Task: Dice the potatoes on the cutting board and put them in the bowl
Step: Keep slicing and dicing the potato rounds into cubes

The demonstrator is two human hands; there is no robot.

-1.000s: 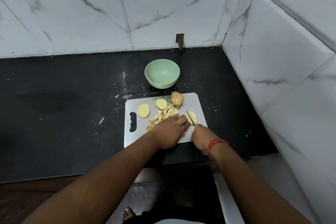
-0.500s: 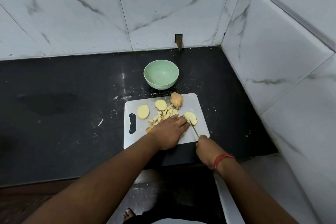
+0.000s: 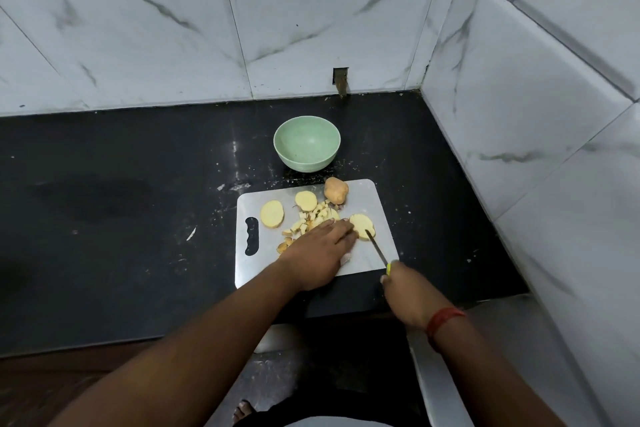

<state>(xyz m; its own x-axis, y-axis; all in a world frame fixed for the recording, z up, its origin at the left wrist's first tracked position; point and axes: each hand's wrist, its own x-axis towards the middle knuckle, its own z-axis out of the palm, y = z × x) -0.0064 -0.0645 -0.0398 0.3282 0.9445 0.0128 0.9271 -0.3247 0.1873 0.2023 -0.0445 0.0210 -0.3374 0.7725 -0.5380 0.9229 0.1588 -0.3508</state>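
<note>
A grey cutting board lies on the black counter. On it are two round potato slices, a heap of diced pieces and an unpeeled potato chunk. My left hand lies flat on the board, its fingertips touching a potato slice at the right. My right hand grips a knife with a yellow-green handle; the blade tip rests on that slice's near edge. An empty green bowl stands just behind the board.
White marble-tiled walls close the counter at the back and right, meeting in a corner. The counter's front edge runs below the board. A small white scrap lies left of the board.
My right hand has drawn back toward me, pulling the knife out along the slice so more blade shows. My left hand has stayed by the slice.
</note>
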